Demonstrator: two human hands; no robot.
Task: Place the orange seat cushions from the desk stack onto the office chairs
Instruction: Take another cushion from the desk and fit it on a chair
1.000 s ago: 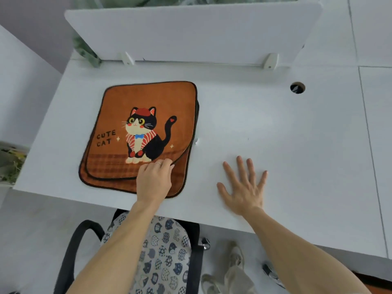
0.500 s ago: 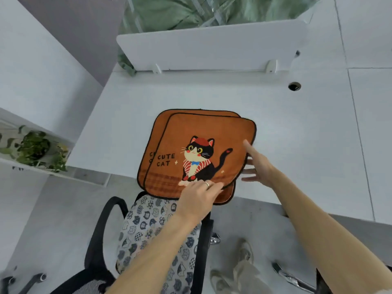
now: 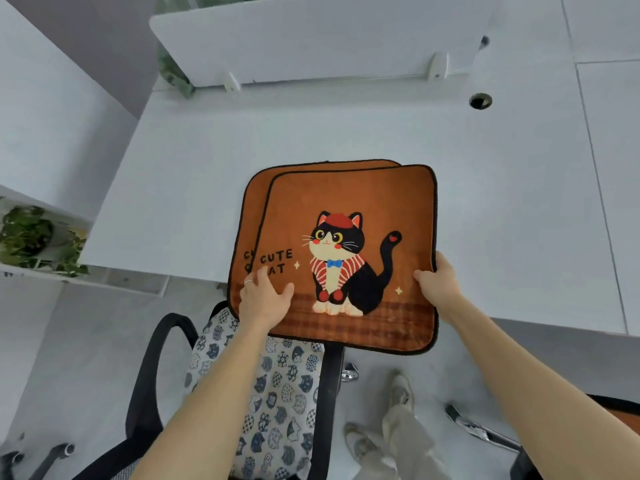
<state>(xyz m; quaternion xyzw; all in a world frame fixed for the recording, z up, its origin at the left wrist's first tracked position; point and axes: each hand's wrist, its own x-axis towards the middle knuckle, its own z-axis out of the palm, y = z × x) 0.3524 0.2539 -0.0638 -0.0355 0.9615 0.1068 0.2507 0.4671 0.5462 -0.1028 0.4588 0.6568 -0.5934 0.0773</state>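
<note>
The top orange cushion (image 3: 360,202), printed with a black cat and "CUTE CAT", is lifted and hangs past the front edge of the white desk (image 3: 194,188). My left hand (image 3: 265,299) grips its left edge, thumb on top. My right hand (image 3: 438,282) grips its right edge. A second orange cushion (image 3: 254,216) lies on the desk beneath it, peeking out at the left and top. Below the cushion stands a black office chair (image 3: 149,375) whose seat bears a white pad with blue cat faces (image 3: 277,393).
A white divider panel (image 3: 311,39) runs along the desk's back edge, with a cable hole (image 3: 480,100) at the right. A shelf with green plants (image 3: 31,237) is at the left. My shoes (image 3: 367,448) and another chair's base (image 3: 481,427) are on the grey floor.
The top cushion has been pulled toward me and to the right, off the lower one. My right hand went from flat on the desk to gripping the cushion's right edge.
</note>
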